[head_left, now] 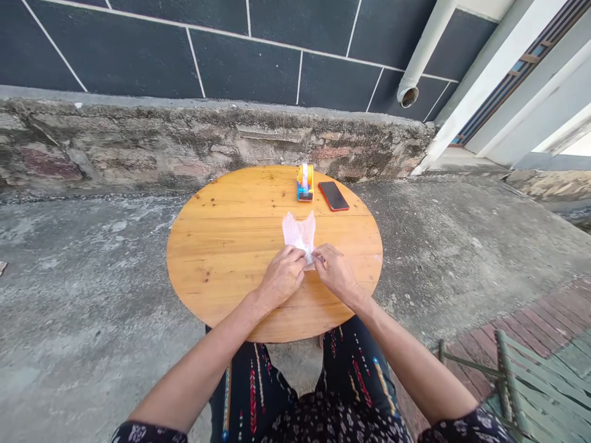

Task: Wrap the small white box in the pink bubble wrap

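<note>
A pale pink, see-through sheet of wrapping (298, 229) lies crinkled on the round wooden table (221, 246), its two far corners sticking up. Something whitish shows at its near part, between my hands; I cannot make out what it is. My left hand (285, 271) is closed over the sheet's near left side, fingers curled down on it. At the near right edge, my right hand (333, 269) pinches the sheet between thumb and fingers. Both hands rest low, close to the tabletop, and cover part of the wrapping.
Beyond the sheet stands a yellow and blue tape dispenser (305, 183) with a roll of tape. To its right lies a red-edged phone (333, 195), dark screen up. A green slatted chair (535, 381) is at the lower right. Behind the table runs a low stone ledge (184, 144).
</note>
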The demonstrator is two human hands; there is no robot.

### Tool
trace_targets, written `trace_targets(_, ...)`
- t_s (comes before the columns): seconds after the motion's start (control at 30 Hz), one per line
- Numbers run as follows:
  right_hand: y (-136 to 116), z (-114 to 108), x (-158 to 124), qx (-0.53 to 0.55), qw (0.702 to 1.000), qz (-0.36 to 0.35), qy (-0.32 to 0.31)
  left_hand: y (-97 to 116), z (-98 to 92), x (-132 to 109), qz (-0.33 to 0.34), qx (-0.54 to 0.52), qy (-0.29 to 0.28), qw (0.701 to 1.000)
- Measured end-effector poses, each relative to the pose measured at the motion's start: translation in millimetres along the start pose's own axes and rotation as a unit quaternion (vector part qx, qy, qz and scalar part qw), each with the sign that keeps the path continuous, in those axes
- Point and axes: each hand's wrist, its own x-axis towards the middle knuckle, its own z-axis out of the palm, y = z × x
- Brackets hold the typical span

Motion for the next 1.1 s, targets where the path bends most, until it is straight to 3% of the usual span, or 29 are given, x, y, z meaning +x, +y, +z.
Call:
trace_targets(0.13,-0.5,2.7,1.5,0.016,1.0,-0.015,0.01,-1.1,1.3,0.0,-0.003,-0.003,0.001,1.0)
trace_targets(0.3,-3.4,6.2,7.9,0.052,0.998,0.018,0.026,-2.6,2.4,0.2,-0.006,-0.015,-0.009,1.0)
trace_targets(0.53,-15.4,4.7,12.4,0.019,0.999,0.024,-0.023,-1.2,2.0,-2.6,-0.014,-0.039,0.001,0.999)
trace_targets(0.77,-11.9,4.3,16.0,0.029,0.998,0.025,-0.044,1.6,3.9,-6.2,-0.041,-0.011,0.02,0.999)
trace_targets(1.1,-10.5,6.2,14.6,0.079,0.995,0.063,-0.011,-4.6,4.0,-3.3,-0.024,-0.028,0.009,0.999)
